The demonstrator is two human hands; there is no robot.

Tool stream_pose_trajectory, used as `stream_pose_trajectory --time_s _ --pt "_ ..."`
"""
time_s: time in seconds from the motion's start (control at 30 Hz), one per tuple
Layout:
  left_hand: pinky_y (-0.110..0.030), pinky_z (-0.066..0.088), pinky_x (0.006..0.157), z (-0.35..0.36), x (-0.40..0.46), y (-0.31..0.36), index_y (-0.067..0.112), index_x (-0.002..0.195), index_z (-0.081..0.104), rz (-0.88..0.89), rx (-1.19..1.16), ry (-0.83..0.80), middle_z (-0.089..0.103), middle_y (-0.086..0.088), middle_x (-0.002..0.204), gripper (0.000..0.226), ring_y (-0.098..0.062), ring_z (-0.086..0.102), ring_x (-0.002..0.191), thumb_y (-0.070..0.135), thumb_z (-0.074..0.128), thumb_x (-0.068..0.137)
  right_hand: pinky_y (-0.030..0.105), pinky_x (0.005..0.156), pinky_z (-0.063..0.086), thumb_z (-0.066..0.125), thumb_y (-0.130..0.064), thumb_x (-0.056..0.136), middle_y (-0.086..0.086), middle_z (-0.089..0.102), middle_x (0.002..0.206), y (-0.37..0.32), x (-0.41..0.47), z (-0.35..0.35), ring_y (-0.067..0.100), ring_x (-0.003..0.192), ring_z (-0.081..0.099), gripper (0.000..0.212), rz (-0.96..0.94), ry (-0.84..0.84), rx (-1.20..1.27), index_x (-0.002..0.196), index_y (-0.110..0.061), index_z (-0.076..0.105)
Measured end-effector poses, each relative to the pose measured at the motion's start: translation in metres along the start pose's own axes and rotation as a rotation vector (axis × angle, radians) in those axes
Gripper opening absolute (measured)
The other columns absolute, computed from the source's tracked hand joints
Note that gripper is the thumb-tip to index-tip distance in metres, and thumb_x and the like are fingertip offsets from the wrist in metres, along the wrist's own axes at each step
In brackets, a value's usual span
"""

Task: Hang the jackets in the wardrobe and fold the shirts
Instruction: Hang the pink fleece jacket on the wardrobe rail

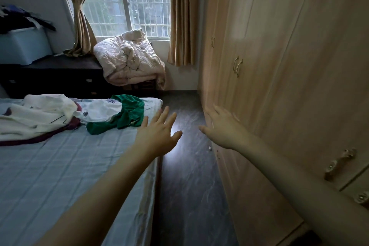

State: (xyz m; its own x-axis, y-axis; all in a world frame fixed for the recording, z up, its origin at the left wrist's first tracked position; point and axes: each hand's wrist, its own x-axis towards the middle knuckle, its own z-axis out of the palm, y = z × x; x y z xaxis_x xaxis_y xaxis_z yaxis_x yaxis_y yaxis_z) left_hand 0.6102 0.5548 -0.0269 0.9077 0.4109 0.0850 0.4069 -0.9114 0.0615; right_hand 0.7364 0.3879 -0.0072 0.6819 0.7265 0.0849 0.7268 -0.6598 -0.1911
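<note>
— So where are the hands?

— Both stretched out in front, empty. The left hand (159, 136) has its fingers spread and straight, held over the near right corner of the bed (60, 175), touching nothing. The right hand (221, 128) is also flat and spread, close beside the lower part of the wardrobe (279, 66); whether it touches the door I cannot tell.

— And the clothes?

— On the far part of the bed. A green shirt (123, 116) lies crumpled near the far right corner, with a white shirt (99, 112) partly over it. Left of those sprawls a white jacket (36, 114) with dark red trim along its edge.

— The wardrobe?

— On the right, all doors closed, brass handles (237, 66) showing midway along and nearer.

— Anything else?

— A rumpled cream duvet (127, 60) heaped under the window (129, 0) at the far end, a dark dresser (56, 76) left of it, and a pale blue storage box (22, 46) on top with dark clothes piled on it.
</note>
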Motion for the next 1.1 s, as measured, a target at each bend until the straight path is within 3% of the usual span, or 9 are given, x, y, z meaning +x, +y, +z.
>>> stream_pose_trajectory --time_s 0.53,1.1 --pt "-0.048 -0.003 0.120 0.042 0.152 -0.028 0.029 0.153 -0.006 0.009 0.017 -0.076 -0.017 0.001 0.160 0.069 -0.017 -0.014 0.148 0.059 0.020 0.097 0.048 0.118 0.016 0.038 -0.057 0.094 0.006 0.009 0.161 0.033 0.152 0.031 0.025 0.147 0.012 0.073 0.005 -0.045 -0.004 0.153 -0.022 0.012" --pt "-0.049 -0.004 0.117 0.041 0.409 0.016 0.027 0.154 -0.001 0.018 0.089 -0.071 -0.014 0.002 0.161 0.070 -0.017 -0.012 0.148 0.060 0.022 0.097 0.048 0.118 0.013 0.034 -0.059 0.095 0.003 0.002 0.162 0.160 0.376 0.006 0.024 0.148 0.006 0.075 0.032 -0.056 -0.007 0.153 -0.023 0.005"
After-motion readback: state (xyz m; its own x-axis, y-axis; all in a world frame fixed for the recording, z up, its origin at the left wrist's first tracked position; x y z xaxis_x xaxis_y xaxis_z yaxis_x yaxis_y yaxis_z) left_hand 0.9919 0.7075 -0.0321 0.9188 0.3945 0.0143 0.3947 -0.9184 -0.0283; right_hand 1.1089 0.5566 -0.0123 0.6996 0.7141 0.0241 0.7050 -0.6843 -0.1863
